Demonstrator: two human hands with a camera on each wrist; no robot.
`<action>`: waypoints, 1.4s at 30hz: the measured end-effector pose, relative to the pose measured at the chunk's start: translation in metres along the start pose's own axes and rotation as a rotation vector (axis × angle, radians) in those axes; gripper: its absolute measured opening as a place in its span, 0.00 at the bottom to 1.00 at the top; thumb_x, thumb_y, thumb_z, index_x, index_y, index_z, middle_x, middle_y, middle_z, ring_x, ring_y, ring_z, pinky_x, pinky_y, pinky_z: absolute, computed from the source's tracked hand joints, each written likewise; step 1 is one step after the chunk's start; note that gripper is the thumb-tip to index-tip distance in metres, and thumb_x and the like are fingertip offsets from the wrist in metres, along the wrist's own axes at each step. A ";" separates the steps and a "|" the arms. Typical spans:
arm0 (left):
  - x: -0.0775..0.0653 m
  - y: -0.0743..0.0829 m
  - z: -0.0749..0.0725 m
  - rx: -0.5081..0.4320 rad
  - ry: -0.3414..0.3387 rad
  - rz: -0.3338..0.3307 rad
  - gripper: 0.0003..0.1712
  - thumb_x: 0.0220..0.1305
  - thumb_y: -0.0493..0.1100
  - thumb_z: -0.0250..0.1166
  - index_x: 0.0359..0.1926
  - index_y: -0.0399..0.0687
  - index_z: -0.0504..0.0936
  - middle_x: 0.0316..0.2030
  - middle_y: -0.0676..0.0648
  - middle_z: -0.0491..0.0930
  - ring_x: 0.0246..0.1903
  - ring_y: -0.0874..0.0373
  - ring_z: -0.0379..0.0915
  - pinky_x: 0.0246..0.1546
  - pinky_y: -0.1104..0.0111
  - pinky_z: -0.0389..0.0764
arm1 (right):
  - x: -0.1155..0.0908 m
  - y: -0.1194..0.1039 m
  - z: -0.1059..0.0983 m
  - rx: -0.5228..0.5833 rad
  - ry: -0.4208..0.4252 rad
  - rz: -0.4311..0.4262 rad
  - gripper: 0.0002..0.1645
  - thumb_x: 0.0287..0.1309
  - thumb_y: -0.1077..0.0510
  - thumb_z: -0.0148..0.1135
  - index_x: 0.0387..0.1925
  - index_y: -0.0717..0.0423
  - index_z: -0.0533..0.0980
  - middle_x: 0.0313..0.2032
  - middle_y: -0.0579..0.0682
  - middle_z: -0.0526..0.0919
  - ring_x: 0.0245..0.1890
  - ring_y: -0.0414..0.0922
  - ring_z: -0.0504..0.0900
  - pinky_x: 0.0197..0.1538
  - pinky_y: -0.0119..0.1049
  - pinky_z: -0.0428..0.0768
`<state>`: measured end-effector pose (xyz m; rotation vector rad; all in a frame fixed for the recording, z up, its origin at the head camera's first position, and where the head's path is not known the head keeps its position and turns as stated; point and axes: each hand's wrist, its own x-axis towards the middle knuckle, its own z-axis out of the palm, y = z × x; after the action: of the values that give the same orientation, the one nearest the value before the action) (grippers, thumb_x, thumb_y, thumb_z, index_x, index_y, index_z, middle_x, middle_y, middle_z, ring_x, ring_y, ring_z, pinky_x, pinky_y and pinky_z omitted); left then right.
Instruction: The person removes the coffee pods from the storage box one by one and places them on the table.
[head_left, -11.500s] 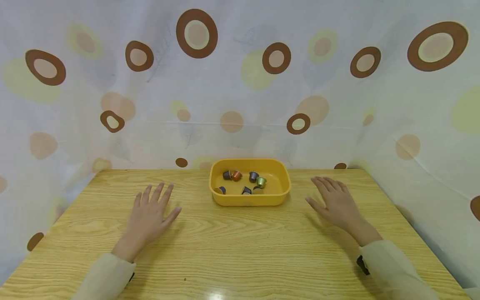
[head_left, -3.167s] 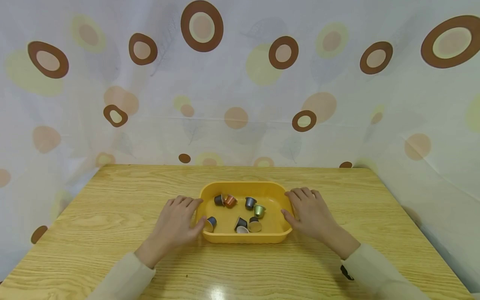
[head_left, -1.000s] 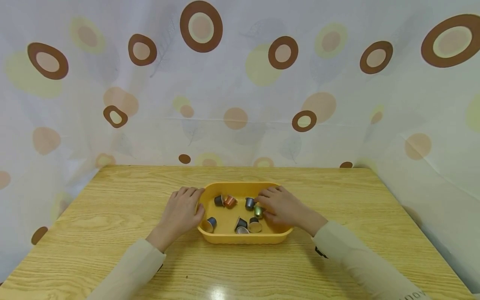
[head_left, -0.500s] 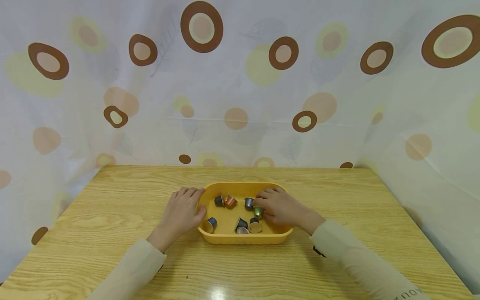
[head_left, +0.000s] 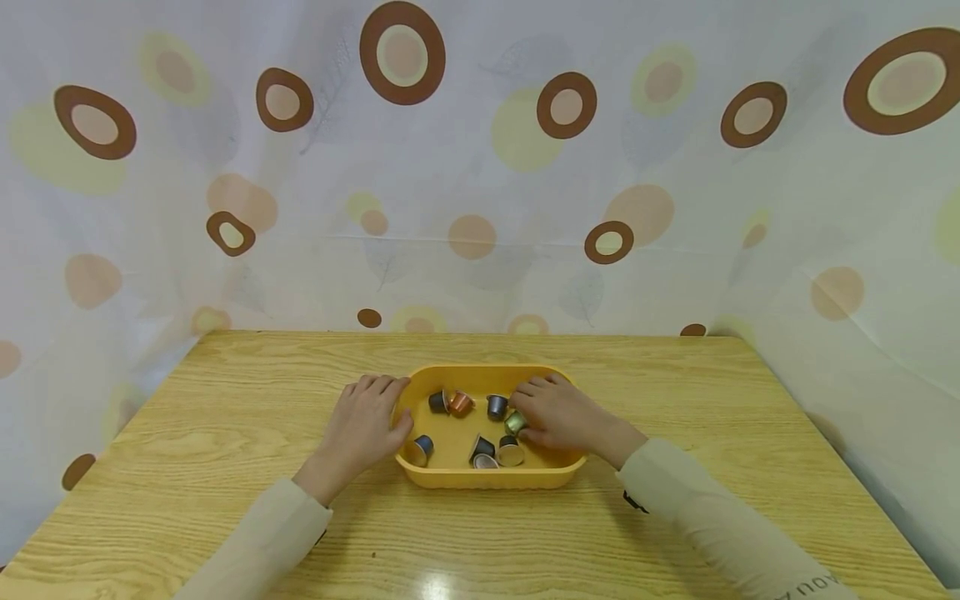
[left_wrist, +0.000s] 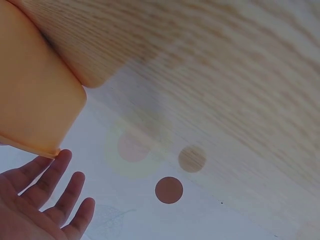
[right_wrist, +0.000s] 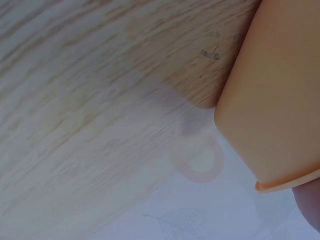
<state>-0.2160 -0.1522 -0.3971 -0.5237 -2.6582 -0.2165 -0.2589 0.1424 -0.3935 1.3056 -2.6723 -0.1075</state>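
A yellow plastic tray holds several coffee capsules. My right hand reaches over the tray's right side, with finger and thumb around a green coffee capsule. Just left of those fingers lies a dark grey-blue capsule. My left hand is at the tray's left rim, thumb at the edge. In the left wrist view its spread fingers touch the rim from outside. The right wrist view shows the tray's outer wall and only a bit of the hand; the capsule is hidden there.
Farther left in the tray are a black capsule, a copper one and a blue one. More capsules lie near its front wall. The wooden table ends at a patterned cloth behind and at the sides.
Both hands came in from the table's sides, and the tray was drawn nearer. My right hand then left the right rim for the green capsule, which has since tilted. The left hand stays.
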 end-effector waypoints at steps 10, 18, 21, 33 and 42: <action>0.000 0.000 0.000 -0.003 0.004 0.003 0.23 0.57 0.49 0.56 0.53 0.46 0.76 0.45 0.47 0.80 0.47 0.48 0.72 0.47 0.55 0.73 | -0.001 -0.001 0.000 -0.014 0.012 -0.026 0.21 0.50 0.49 0.65 0.47 0.49 0.74 0.46 0.45 0.78 0.48 0.46 0.75 0.55 0.46 0.70; 0.000 0.000 0.002 0.006 0.002 0.001 0.23 0.57 0.49 0.55 0.53 0.47 0.76 0.45 0.47 0.80 0.47 0.48 0.73 0.46 0.55 0.73 | 0.000 -0.003 -0.002 -0.031 0.008 -0.043 0.18 0.51 0.50 0.64 0.45 0.49 0.75 0.44 0.46 0.79 0.47 0.46 0.75 0.54 0.46 0.71; 0.000 0.000 0.002 0.008 0.001 0.000 0.23 0.57 0.49 0.55 0.53 0.47 0.76 0.45 0.47 0.79 0.47 0.48 0.73 0.46 0.55 0.73 | -0.001 -0.003 -0.001 -0.034 0.002 -0.044 0.18 0.51 0.49 0.64 0.44 0.49 0.75 0.44 0.46 0.79 0.48 0.46 0.75 0.53 0.45 0.71; 0.000 0.001 0.000 0.009 0.011 0.004 0.22 0.57 0.48 0.56 0.52 0.46 0.76 0.44 0.47 0.80 0.46 0.48 0.73 0.46 0.56 0.74 | 0.000 -0.002 -0.002 -0.023 -0.012 -0.039 0.17 0.50 0.50 0.65 0.42 0.49 0.75 0.42 0.45 0.80 0.44 0.45 0.75 0.50 0.43 0.71; 0.000 0.002 0.000 0.007 0.006 0.003 0.23 0.57 0.49 0.55 0.53 0.46 0.76 0.44 0.47 0.80 0.46 0.48 0.73 0.46 0.56 0.73 | 0.000 -0.002 -0.006 -0.001 -0.019 -0.031 0.16 0.49 0.52 0.66 0.42 0.50 0.75 0.42 0.45 0.81 0.44 0.45 0.74 0.49 0.43 0.71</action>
<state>-0.2155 -0.1508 -0.3968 -0.5236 -2.6517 -0.2070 -0.2559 0.1414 -0.3878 1.3526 -2.6683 -0.1258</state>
